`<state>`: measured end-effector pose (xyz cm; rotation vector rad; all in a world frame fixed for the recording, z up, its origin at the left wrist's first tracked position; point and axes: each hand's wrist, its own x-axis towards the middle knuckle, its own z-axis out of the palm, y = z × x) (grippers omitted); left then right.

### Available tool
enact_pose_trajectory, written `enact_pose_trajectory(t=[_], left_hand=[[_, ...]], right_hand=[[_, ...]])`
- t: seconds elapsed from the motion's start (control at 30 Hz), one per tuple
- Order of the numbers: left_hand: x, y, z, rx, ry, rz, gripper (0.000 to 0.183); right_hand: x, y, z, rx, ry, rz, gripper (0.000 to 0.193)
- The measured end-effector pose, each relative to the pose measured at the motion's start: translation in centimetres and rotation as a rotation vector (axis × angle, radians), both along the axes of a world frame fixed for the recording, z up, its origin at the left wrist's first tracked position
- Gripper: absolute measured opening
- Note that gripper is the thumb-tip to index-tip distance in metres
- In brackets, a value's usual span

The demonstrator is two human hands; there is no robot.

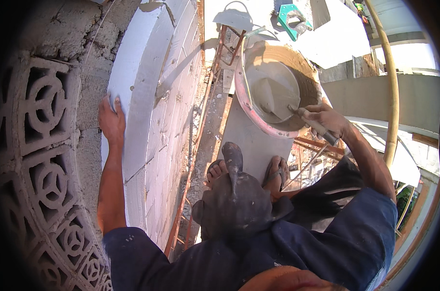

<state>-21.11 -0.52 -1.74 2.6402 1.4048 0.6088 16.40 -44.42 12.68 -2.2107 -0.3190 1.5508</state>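
Note:
My right hand (pixel 324 120) is closed round the handle of a trowel (pixel 322 131). Its blade end reaches into grey wet mortar (pixel 285 80), where the blade is mostly hard to make out. The mortar sits inside a round bucket (pixel 253 114) with a pinkish rim and a thin wire handle. On the left, my left hand (pixel 112 121) rests with fingers apart on the outer edge of a white block (pixel 128 72) at the top of the wall. Grey mortar marks that block's upper face.
The bucket stands on a narrow plank (pixel 251 140), where my sandalled feet (pixel 275 174) also are. Rusty metal scaffold bars (pixel 200 126) run beside the white wall (pixel 169 131). Patterned concrete vent blocks (pixel 45 104) line the far left. A green-handled saw (pixel 292 22) lies beyond the bucket; a bamboo pole (pixel 391 87) stands right.

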Motion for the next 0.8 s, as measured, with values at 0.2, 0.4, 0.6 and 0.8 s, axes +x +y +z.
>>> enact_pose_trajectory(t=[0.2,0.4,0.6,0.8], left_hand=[[3.8,2.0,1.9,-0.242,-0.038,0.247,0.038],[4.5,1.1,1.3,-0.016,-0.044,0.204,0.032],[4.9,1.4,1.5,-0.136,0.006,0.224,0.036],[5.0,1.6,1.5,-0.175,0.052,0.209,0.036]], right_hand=[[-1.8,-1.7,7.7,0.351,0.497,-0.679,0.055],[-1.2,15.9,6.7,0.935,0.957,-0.647,0.042],[3.1,41.7,0.5,0.944,-0.184,-0.404,0.029],[7.7,58.4,-2.8,0.470,-0.821,-0.156,0.053]])
